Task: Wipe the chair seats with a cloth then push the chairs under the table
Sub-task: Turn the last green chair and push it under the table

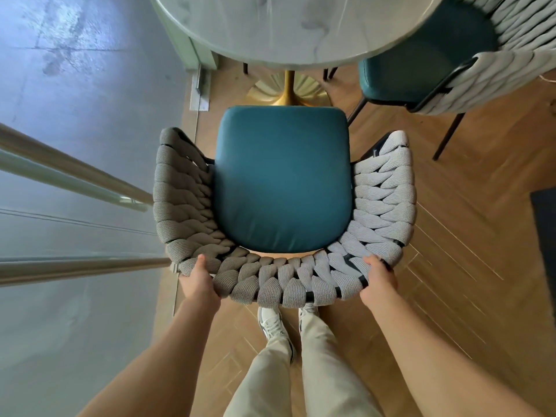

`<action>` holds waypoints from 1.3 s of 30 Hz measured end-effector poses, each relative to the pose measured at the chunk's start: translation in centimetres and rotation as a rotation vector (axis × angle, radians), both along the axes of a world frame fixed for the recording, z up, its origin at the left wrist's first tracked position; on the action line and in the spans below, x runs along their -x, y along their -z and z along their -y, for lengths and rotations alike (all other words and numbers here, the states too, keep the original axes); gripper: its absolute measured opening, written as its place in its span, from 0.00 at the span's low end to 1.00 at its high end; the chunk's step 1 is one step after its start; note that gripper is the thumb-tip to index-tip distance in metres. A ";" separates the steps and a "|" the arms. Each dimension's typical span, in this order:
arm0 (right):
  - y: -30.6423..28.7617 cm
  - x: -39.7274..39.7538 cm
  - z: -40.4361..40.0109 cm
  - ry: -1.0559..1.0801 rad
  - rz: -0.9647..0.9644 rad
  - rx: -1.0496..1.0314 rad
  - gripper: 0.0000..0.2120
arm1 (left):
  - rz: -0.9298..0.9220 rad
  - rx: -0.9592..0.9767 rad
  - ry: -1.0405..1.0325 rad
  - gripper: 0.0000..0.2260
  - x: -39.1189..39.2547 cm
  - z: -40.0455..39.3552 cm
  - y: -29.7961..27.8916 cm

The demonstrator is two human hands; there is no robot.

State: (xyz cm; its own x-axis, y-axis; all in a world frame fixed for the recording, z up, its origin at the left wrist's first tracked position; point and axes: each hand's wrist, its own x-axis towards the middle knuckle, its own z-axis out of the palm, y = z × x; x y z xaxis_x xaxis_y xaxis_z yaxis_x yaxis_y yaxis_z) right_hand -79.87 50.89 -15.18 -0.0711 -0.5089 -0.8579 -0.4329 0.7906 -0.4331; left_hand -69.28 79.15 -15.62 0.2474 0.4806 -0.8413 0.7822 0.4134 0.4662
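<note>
Both hands, left [199,280] and right [378,278], grip the grey woven-rope chair back [282,284]; pushed crookedly, the teal cushioned seat [282,182] could strike the brass pedestal [288,90] under the round marble tabletop [294,28].

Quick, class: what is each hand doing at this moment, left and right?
Left hand: grips the woven backrest of the near chair.
Right hand: grips the same backrest, on its other side.

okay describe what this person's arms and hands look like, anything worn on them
Both forearms are bare up to the frame edge: no sleeves show. The left hand and right hand wear no gloves, and no rings, watch or bands are visible. No markings show.
</note>
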 end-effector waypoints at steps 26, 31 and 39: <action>0.3 -7.5 3.4 -0.050 -0.010 0.031 0.21 | 0.018 0.040 0.015 0.23 -7.3 2.9 0.0; 0.1 -7.4 3.4 -0.059 -0.031 0.020 0.21 | 0.009 0.032 0.026 0.21 -7.1 3.1 0.1; 0.2 -7.2 3.5 -0.062 -0.022 0.037 0.22 | -0.032 -0.018 0.116 0.23 -7.0 3.2 -0.6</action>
